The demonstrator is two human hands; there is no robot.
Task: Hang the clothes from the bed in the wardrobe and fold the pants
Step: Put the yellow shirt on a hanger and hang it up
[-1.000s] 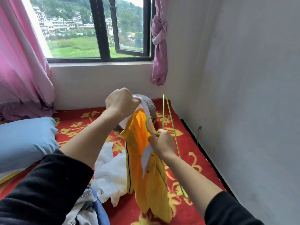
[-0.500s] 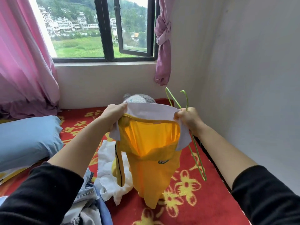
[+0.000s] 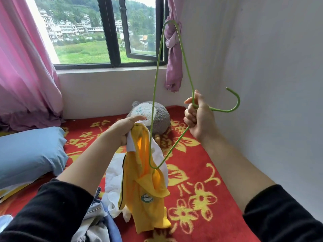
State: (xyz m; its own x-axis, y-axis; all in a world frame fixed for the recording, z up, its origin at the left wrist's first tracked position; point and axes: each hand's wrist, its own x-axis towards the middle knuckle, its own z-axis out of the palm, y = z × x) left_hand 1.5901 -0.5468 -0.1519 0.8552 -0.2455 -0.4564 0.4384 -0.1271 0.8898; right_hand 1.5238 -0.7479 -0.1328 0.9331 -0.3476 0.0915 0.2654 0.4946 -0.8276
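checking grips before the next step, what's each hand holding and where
Left hand grips the yellow shirt at its collar. Right hand grips the green hanger at the neck, just below the hook.

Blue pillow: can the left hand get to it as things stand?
Probably not right away. The left hand is shut on the yellow shirt, so it would have to let go first. Otherwise the way looks free: the blue pillow lies beside that forearm on the bed with nothing between.
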